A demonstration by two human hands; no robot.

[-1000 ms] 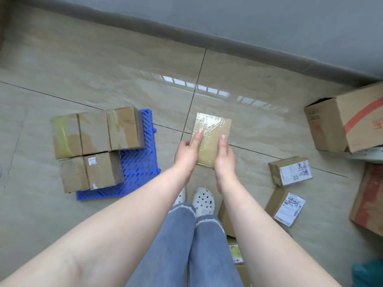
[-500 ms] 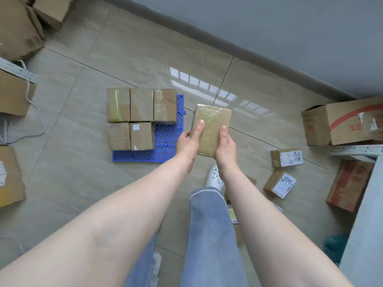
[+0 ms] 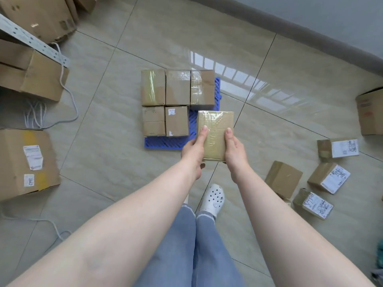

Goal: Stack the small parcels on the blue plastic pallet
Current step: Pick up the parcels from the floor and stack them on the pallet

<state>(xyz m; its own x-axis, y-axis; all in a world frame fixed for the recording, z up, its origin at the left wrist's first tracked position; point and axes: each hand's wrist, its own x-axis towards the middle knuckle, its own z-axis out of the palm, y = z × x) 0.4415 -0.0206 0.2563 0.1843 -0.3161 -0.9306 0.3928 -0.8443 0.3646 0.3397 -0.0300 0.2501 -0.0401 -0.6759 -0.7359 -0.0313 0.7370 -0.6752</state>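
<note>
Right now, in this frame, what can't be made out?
- Head view: the free corner of the blue pallet is covered by the held parcel.
- Fingers of the left hand and right hand under the parcel: hidden, so the grip is partly unseen.
- Labels on the floor parcels: too small to read.

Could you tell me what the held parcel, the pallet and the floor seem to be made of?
Held parcel: brown cardboard, wrapped in clear glossy tape or film, judging by its wrinkled shine.
Blue pallet: looks like moulded plastic, given the uniform colour and slotted grid.
Floor: probably polished ceramic or stone tile; it has grout lines and mirrors a window.
</note>
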